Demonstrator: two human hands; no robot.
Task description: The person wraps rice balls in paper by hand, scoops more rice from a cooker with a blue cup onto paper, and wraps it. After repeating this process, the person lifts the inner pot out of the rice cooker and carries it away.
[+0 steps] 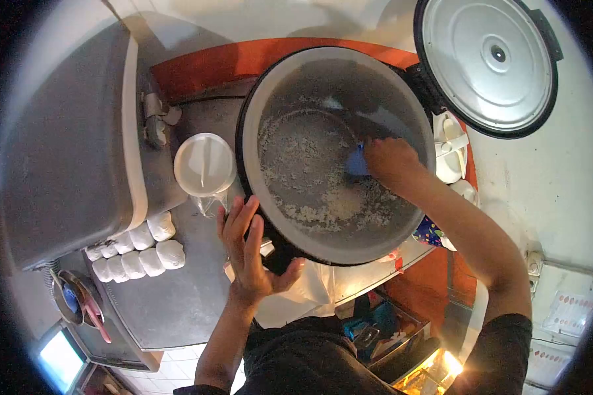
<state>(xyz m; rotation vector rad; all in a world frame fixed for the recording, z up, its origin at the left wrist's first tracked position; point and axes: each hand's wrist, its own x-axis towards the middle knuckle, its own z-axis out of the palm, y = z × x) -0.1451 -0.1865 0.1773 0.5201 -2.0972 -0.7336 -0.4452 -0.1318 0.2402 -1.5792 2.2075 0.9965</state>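
Observation:
A large round rice cooker (412,210) takes up the middle of the view, with white rice (339,204) in scattered grains and clumps over its bottom and lower wall. Inside it, my right hand (394,161) is closed around a flat blue scoop (358,161); the fingers hide its grip end. My left hand (249,240) has its fingers spread, with the fingertips right at the cooker's near left outer side. The cooker's silver lid (464,59) is raised at the back right. Beside the left fingers stands a white plastic tub (205,164).
Several white wrapped bundles (135,260) lie in two rows on the grey counter (197,309). A big grey box-shaped appliance (72,145) stands at left. White dishes (449,155) sit right of the cooker. A glowing lamp (451,362) is low at right, near an open drawer (402,336).

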